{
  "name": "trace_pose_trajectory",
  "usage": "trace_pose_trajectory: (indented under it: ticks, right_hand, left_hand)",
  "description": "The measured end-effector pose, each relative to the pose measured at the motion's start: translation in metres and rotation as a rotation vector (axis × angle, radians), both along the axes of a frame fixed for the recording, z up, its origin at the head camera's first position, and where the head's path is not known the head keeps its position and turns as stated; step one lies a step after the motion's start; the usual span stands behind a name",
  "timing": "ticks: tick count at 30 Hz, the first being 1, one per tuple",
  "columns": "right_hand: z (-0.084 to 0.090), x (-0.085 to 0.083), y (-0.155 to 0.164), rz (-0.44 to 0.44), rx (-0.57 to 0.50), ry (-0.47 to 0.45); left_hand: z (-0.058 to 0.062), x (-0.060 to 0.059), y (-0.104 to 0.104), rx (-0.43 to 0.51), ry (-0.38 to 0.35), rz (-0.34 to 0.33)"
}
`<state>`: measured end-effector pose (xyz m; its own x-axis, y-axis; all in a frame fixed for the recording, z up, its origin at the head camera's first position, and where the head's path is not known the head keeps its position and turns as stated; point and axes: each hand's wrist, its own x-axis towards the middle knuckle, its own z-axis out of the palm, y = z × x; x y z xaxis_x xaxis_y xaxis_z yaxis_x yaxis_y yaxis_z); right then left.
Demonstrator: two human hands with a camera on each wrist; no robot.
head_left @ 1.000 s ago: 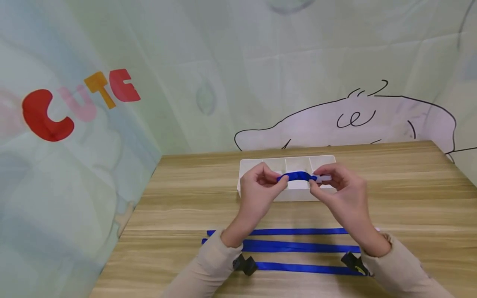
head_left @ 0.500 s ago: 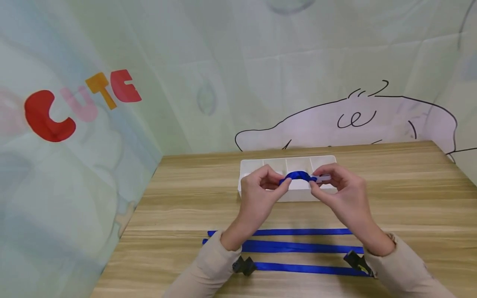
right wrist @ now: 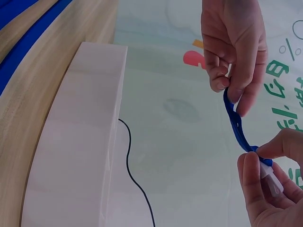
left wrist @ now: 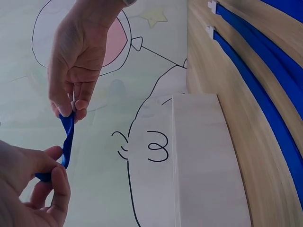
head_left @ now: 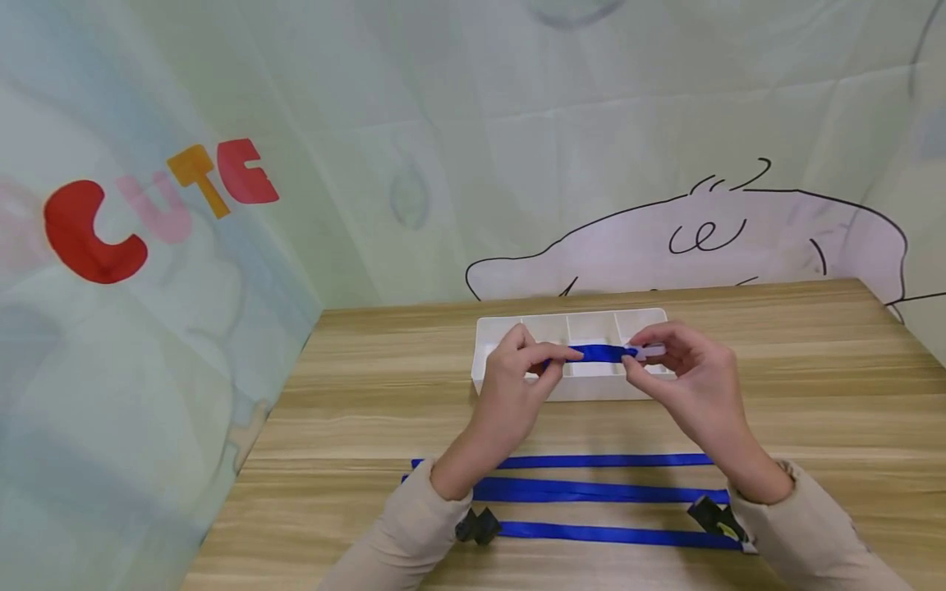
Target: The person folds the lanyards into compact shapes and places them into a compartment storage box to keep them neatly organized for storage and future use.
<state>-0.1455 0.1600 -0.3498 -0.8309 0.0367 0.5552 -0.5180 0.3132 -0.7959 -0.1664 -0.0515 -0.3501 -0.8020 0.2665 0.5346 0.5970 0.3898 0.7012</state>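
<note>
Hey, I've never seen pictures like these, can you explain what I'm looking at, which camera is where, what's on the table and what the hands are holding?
These are a person's two bare hands, filmed by three cameras at once. The wide picture comes from a camera on the head, looking down at a wooden table. The other two come from cameras strapped to each wrist, so they look sideways and tilted.

The left hand and the right hand each pinch one end of a short blue ribbon, holding it above a white divided tray. The right hand's end has a small white tip; the right wrist view shows it best.

Nearer the person, three long blue ribbons lie side by side across the table. Behind the table hangs a pale printed cloth with cartoon drawings.
</note>
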Motion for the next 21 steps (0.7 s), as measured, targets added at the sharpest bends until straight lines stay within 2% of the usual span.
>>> trace_pose_trajectory:
  ticks: [12, 17, 21]
  right_hand:
    - [0.0006, 0.0021, -0.0023, 0.033, -0.019, 0.011]
    - [-0.0003, 0.0033, -0.0059, 0.063, -0.022, 0.03]
    - [-0.0014, 0.0038, -0.0093, 0.066, -0.012, 0.028]
  left_hand:
    - [-0.0015, 0.001, 0.0026, -0.119, 0.03, 0.036]
    - [-0.0009, 0.003, 0.0042, -0.11, 0.042, 0.052]
    - [-0.0012, 0.004, 0.0054, -0.07, 0.06, 0.033]
